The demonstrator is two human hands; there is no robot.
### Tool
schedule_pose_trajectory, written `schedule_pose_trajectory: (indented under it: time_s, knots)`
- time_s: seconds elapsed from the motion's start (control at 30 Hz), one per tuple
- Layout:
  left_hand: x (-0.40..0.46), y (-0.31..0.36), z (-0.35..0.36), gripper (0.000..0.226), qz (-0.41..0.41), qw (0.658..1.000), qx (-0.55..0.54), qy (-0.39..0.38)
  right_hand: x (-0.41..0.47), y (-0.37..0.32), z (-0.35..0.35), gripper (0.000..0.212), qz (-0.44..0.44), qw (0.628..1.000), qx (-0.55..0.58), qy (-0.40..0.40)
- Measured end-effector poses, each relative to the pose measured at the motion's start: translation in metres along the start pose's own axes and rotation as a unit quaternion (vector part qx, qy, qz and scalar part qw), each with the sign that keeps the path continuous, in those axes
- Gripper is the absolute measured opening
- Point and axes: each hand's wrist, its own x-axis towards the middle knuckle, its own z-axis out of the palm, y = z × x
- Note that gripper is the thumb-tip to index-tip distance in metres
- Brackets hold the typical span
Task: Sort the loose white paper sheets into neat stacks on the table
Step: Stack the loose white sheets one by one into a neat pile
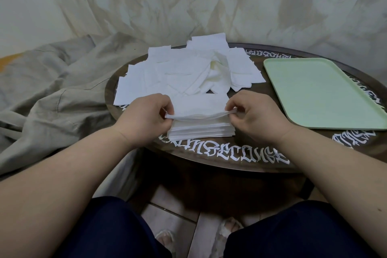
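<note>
Fingers (167,111) of L hand (144,115) & R hand (253,115) pinch top sheet (199,114) over neat stack (201,130).

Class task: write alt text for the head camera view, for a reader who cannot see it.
Two hands, left hand and right hand, pinch the ends of a white sheet over a neat stack on a round dark table. Behind lies a loose pile of sheets; a green tray sits right.

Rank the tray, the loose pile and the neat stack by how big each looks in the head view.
1. Loose pile and tray: close in spread, too near to rank.
2. Neat stack: clearly smallest, though nearest the camera.
</note>
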Motion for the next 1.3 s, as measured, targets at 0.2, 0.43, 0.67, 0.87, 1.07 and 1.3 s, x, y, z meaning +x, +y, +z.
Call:
schedule_pose_trajectory:
  time_s: [0.2, 0.43, 0.67, 0.87, 1.07, 1.3]
  knots:
    - [-0.001, -0.005, 0.001, 0.034, -0.006, 0.998, -0.006, -0.063, -0.003, 0.003, -0.004, 0.029, 0.039, 0.995, -0.007, -0.089]
    - [0.001, -0.007, 0.002, 0.033, -0.016, 0.999, -0.008, -0.050, -0.004, 0.004, -0.008, 0.032, 0.068, 0.993, -0.019, -0.092]
    - [0.000, -0.006, 0.001, 0.031, -0.035, 0.998, -0.024, -0.045, -0.003, 0.002, -0.004, 0.029, 0.051, 0.994, -0.040, -0.090]
    - [0.001, -0.005, 0.002, 0.028, -0.050, 0.997, -0.027, -0.053, -0.003, 0.003, -0.001, 0.026, 0.066, 0.994, -0.005, -0.084]
    - [0.001, -0.009, 0.005, 0.033, -0.071, 0.994, -0.019, -0.084, -0.003, 0.001, 0.000, 0.028, 0.067, 0.993, -0.016, -0.097]
    - [0.004, -0.008, 0.014, 0.043, -0.047, 0.990, 0.065, -0.119, -0.004, 0.005, 0.003, 0.049, 0.093, 0.978, -0.063, -0.177]
